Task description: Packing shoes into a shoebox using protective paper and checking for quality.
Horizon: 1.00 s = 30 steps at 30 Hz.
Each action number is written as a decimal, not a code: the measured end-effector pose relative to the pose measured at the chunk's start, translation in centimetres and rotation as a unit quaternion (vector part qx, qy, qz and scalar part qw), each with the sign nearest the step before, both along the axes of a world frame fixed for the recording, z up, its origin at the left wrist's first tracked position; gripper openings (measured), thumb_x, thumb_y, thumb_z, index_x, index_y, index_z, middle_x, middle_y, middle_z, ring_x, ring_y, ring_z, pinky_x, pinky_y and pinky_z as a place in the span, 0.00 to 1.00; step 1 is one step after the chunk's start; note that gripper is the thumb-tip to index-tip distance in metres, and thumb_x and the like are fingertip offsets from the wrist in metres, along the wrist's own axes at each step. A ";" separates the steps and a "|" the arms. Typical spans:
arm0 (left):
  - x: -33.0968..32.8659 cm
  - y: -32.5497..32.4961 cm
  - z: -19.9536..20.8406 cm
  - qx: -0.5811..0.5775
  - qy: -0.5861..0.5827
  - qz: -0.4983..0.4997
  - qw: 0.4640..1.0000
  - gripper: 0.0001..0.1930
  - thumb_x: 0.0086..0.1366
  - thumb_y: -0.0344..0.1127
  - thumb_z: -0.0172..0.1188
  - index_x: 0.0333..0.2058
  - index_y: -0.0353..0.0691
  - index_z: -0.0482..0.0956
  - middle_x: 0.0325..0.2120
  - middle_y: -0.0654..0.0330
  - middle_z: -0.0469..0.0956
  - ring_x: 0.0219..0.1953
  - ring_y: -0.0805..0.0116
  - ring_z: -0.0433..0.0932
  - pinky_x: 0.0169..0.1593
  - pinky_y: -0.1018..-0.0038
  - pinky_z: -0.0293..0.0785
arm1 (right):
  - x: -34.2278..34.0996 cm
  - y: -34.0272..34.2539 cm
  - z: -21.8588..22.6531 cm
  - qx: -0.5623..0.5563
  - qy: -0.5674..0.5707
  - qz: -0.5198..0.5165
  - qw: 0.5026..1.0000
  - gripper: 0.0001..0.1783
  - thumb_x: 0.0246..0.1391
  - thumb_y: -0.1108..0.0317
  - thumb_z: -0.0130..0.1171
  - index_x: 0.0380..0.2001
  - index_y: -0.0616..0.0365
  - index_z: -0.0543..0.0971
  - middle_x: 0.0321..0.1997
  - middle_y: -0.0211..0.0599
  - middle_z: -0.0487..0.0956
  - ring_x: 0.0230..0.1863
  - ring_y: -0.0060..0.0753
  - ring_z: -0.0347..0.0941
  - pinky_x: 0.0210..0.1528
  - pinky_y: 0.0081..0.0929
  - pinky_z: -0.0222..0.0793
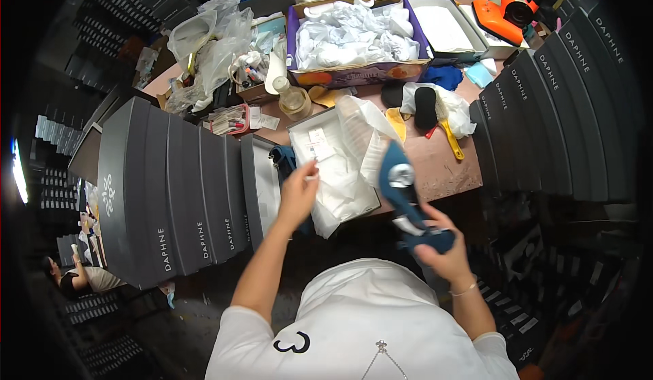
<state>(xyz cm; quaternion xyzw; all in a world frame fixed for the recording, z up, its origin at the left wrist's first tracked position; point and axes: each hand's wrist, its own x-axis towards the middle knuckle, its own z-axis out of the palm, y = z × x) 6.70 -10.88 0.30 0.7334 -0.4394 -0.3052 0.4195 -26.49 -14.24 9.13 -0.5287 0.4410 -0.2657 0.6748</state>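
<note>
My right hand (445, 247) grips a dark teal shoe (408, 200) by its heel end. The shoe's toe points away from me, and a round silvery ornament shows on it. Over the near side of an open shoebox (360, 209) hangs my left hand (299, 193), its fingertips drawn together; whether a small thing is pinched in them is hidden. White tissue paper (340, 186) and a small white printed card (317, 143) lie in that box. Just left of it, another dark teal shoe (283, 157) rests by a grey box lid (262, 176).
Stacked dark shoeboxes (183, 190) wall the left side, and more boxes (544, 122) the right. A yellow-handled brush (450, 139) lies on the pink table (452, 176). Behind stand a glass jar (294, 101), a carton of crumpled paper (357, 74) and an orange tool (500, 20).
</note>
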 end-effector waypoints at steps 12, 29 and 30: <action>2.2 -8.1 -2.0 0.044 -0.329 0.000 0.943 0.08 0.55 0.31 0.56 0.31 0.33 0.78 0.34 0.44 0.76 0.39 0.44 0.75 0.44 0.57 0.71 | -6.7 -2.2 -1.2 -0.066 -0.075 -0.033 0.994 0.27 0.37 0.53 0.65 0.36 0.65 0.80 0.57 0.63 0.69 0.66 0.54 0.58 0.64 0.43 0.52; 1.9 -7.1 5.2 -0.205 0.035 0.112 0.972 0.11 0.55 0.26 0.58 0.39 0.35 0.77 0.22 0.63 0.75 0.25 0.76 0.71 0.30 0.76 0.68 | -0.7 -0.5 3.4 0.030 -0.289 0.079 0.954 0.35 0.37 0.48 0.71 0.44 0.64 0.77 0.61 0.61 0.62 0.48 0.51 0.76 0.49 0.43 0.75; 1.0 -6.9 5.4 -0.226 0.070 0.114 0.965 0.10 0.55 0.26 0.58 0.38 0.34 0.77 0.23 0.64 0.75 0.26 0.77 0.71 0.31 0.78 0.68 | 0.3 0.5 3.7 0.060 -0.283 0.053 0.956 0.35 0.37 0.48 0.71 0.43 0.65 0.77 0.60 0.62 0.65 0.49 0.51 0.75 0.50 0.45 0.75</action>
